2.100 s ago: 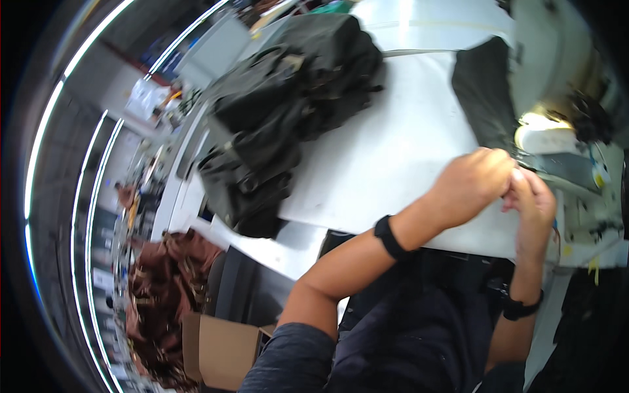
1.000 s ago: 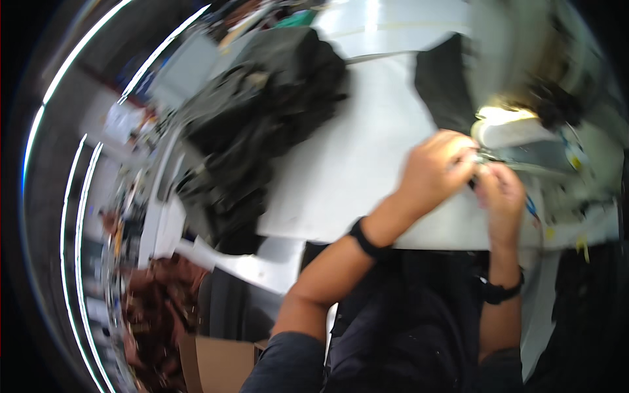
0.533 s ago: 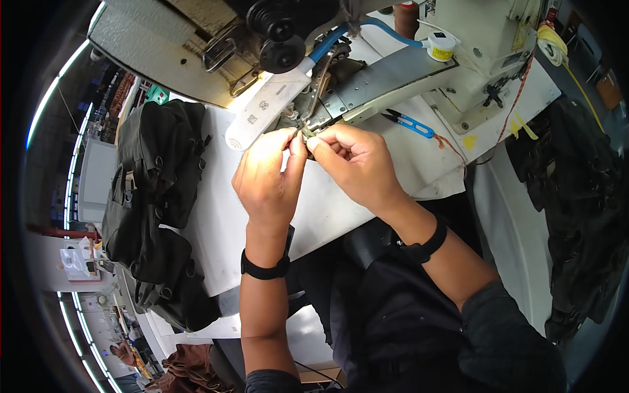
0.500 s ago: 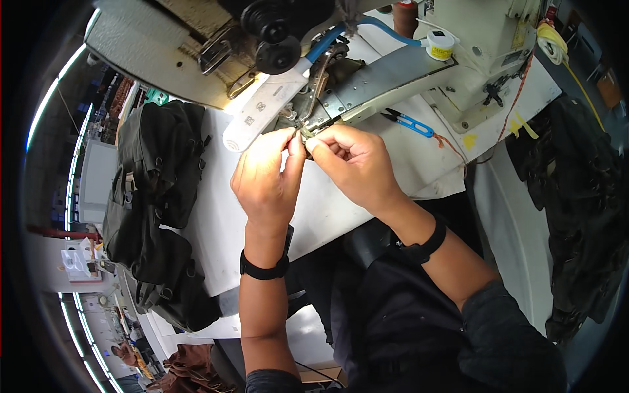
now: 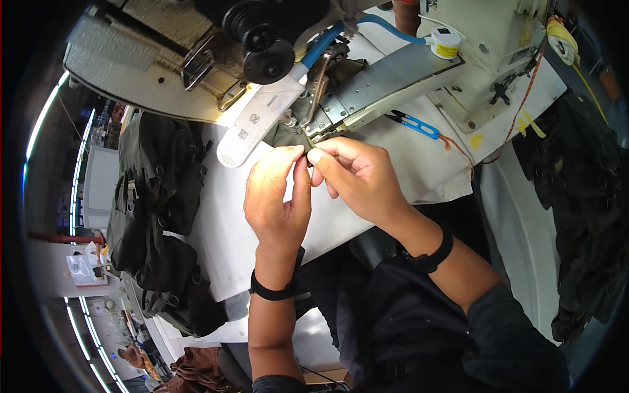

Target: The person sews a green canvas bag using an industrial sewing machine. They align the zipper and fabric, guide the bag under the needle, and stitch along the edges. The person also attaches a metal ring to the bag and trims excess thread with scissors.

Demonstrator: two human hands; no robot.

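Close in front of a sewing machine's [image 5: 393,82] needle area, my two hands meet fingertip to fingertip. The thumb and index finger of my left hand [image 5: 275,200] are pinched on the edge of a piece of olive fabric [image 5: 286,135]. From the other side, my right hand [image 5: 367,183] pinches the same edge, its other fingers curled in. Part of the fabric lies by the presser foot, under the white lamp bar [image 5: 259,121]; my fingertips hide the part they grip.
Dark olive bags [image 5: 157,177] are heaped on the left of the white table [image 5: 229,249]. Blue thread snips [image 5: 418,126] with an orange cord lie right of the machine's bed. A small white tub [image 5: 445,43] sits on the bed. More dark bags [image 5: 583,196] hang at the far right.
My hands have drawn slightly back from the needle area, still pinching. More of the olive fabric now shows beside the presser foot. The whole view has shifted slightly.
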